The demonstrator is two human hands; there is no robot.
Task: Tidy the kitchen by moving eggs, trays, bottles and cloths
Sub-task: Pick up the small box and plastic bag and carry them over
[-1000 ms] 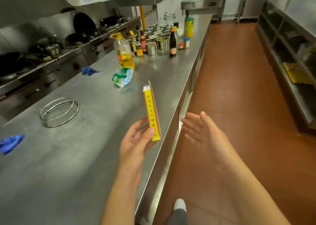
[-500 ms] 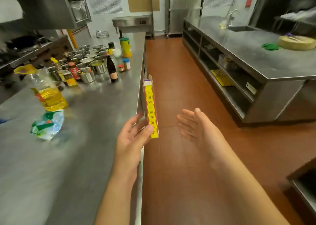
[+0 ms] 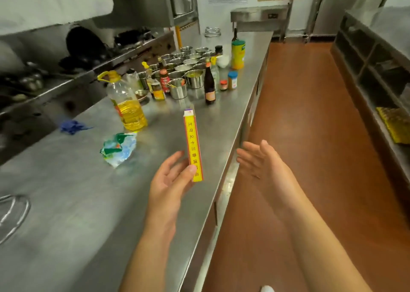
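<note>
One yellow box [image 3: 193, 146], two hands.

Red Chinese characters, 王守义十三香调味品, down the yellow side of the box [image 3: 193, 145] at centre frame; other labels unreadable.

1 wide-angle head cam, looking fwd and down along a steel counter [image 3: 66, 203] filling the frame's left. Forearms enter from the bottom edge, close to the lens; red floor [image 3: 310, 114] runs up the right.
</note>
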